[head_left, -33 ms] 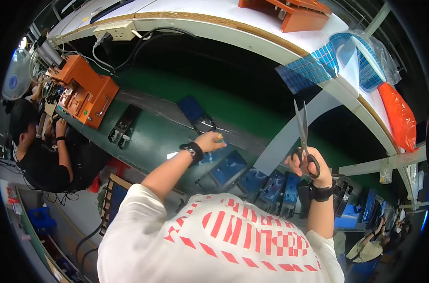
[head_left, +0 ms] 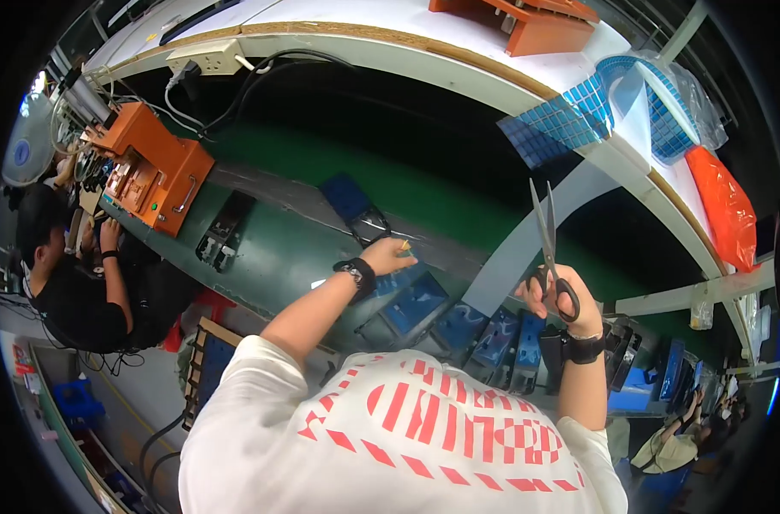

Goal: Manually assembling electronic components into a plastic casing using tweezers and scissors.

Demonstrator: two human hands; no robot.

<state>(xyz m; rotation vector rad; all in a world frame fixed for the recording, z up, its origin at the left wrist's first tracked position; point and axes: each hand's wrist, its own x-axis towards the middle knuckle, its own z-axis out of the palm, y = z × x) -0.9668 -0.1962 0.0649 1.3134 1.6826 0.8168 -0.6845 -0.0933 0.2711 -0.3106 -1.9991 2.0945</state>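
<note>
My right hand (head_left: 579,300) grips a pair of scissors (head_left: 548,244) by the dark handles, blades pointing up and slightly parted. Over the bench, my left hand (head_left: 383,257) is closed, and a small yellow piece (head_left: 405,246) shows at its fingertips; its kind is too small to tell. Just beyond that hand lies a blue-faced panel with a black frame (head_left: 347,197). Below and to its right, several blue-film-covered units (head_left: 416,304) stand in a row along the bench. A pale translucent strip (head_left: 527,240) slopes from the shelf down to the row, left of the scissors.
An orange press fixture (head_left: 171,167) stands on the green bench (head_left: 279,244) at the left, near a black unit (head_left: 227,227). A white shelf (head_left: 390,38) crosses above, with a blue checked roll (head_left: 656,111) and a red bag (head_left: 723,210). A seated co-worker (head_left: 77,274) is at left.
My left hand has shifted slightly to the right with the small yellow piece. The right hand and the scissors have barely moved.
</note>
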